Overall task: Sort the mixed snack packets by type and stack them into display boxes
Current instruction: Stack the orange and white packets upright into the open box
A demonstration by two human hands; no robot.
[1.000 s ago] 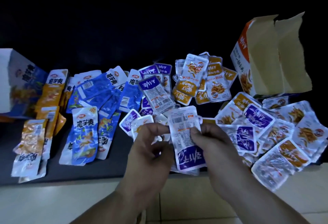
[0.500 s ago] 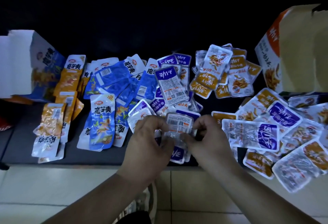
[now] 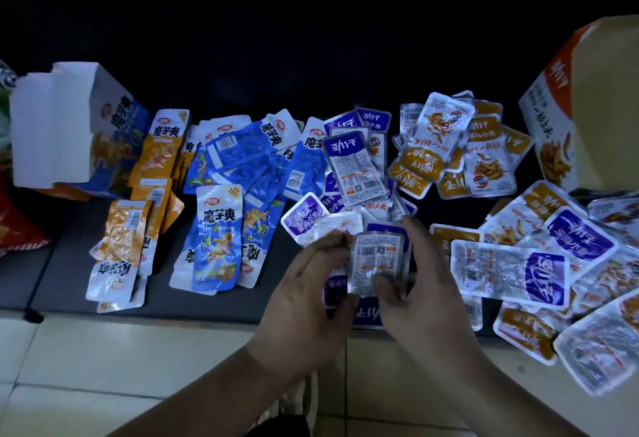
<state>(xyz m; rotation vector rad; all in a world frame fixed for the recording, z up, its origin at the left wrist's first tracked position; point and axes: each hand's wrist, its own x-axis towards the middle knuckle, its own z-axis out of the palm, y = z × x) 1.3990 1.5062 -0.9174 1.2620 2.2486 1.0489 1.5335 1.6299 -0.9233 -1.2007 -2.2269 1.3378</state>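
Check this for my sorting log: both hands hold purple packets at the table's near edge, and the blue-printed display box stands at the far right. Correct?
No. The head view shows the blue-printed display box at the far left. The left hand and right hand do hold purple packets.

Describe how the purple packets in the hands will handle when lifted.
Probably light and floppy: the purple packets are thin pouches. Likely slippery, given the glossy film; the stack could fan apart between left hand and right hand.
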